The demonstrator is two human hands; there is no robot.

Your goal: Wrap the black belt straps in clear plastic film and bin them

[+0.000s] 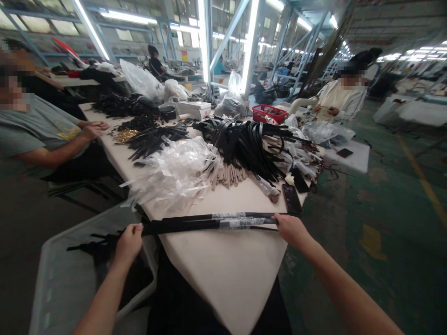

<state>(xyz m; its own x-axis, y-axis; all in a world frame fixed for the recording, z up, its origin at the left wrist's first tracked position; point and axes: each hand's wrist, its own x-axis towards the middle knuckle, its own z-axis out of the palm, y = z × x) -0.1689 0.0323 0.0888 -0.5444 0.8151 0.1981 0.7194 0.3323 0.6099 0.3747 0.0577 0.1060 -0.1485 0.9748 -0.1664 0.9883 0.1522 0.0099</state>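
Observation:
A bundle of long black strips (188, 224) stretches across the near part of the pale table (223, 260), with clear wrapping around it right of the middle. My left hand (130, 242) is closed round its left part, over the edge of a white bin (52, 260); loose strip ends hang out beyond it. My right hand (289, 228) pinches the right end near the table's right edge. A heap of white translucent strips (174, 172) and a pile of black straps (244, 144) lie behind the bundle.
A phone (292, 197) lies just behind my right hand. Farther back are a red basket (268, 113), a white box (193, 110) and plastic bags (324, 132). One person (52, 130) sits at the left; another (344, 97) is at the back right.

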